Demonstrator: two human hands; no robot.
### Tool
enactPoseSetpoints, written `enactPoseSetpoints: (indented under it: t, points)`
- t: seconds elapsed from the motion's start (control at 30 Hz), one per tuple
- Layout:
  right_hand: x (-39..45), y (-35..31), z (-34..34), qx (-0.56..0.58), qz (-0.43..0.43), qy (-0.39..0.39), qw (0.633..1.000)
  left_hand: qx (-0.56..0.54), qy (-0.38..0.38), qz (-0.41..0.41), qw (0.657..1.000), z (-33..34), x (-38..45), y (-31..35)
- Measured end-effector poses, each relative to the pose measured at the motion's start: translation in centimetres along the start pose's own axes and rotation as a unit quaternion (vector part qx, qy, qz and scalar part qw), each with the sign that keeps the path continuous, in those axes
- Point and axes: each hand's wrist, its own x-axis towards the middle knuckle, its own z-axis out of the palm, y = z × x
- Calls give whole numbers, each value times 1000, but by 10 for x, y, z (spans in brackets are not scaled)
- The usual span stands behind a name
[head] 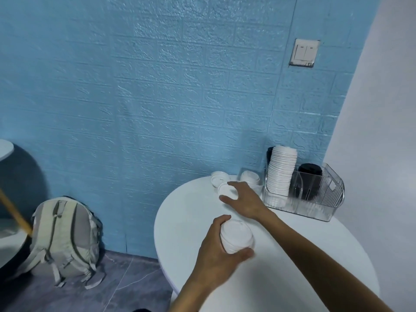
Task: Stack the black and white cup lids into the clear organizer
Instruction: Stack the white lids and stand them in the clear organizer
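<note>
Blue brick-patterned wall (139, 91) across the back, meeting a plain white wall (382, 131) at the right corner. Grey marbled floor (126, 284) open to the left of a round white table (281, 255), whose curved rim runs from the far side down toward the near left. Broad bare tabletop between the arms and the near right edge. Pale backpack (65, 239) leaning at the base of the blue wall, well apart from the table. Clear organizer (315, 199) pushed into the far right corner of the table, close to both walls. Tall stack of white lids (281, 172) standing in its left compartment and rising above the rim; shorter black lids (309, 179) in the compartment beside it, with more black just visible behind the white stack. Right hand (242, 199) stretched across the table, fingers spread and curling over a loose white lid (226, 189) near the far rim; firm grip or mere touch, cannot tell. Left hand (221, 251) nearer, thumb and fingers wrapped round a small stack of white lids (236, 237) held above the tabletop. Two more white lids (219, 176) and (248, 175) lying at the far edge, just left of the organizer. Double light switch (304, 52) high on the blue wall.
</note>
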Motion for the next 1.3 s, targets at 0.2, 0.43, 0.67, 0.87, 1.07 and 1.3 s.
enactPoseSetpoints:
  t: [0.2, 0.43, 0.67, 0.87, 1.07, 1.3]
  points:
    - [42, -6, 21, -203, 40, -22, 978, 22, 9, 7, 1000, 0, 0, -1]
    - [66, 4, 32, -245, 48, -21, 968, 25, 4, 13, 1000, 0, 1, -3]
    - [46, 11, 27, -126, 39, -18, 991, -4, 4, 15, 1000, 1, 1, -3]
    - [-21, 2, -3, 268, 27, 34, 962, -22, 17, -4, 1000, 0, 2, 2]
    - [-100, -9, -9, 463, -11, -2, 886, -51, 24, -5, 998, -1, -2, 8]
    - [-124, 7, 8, 429, -28, -37, 902, -39, 21, 6, 999, -1, -4, 9]
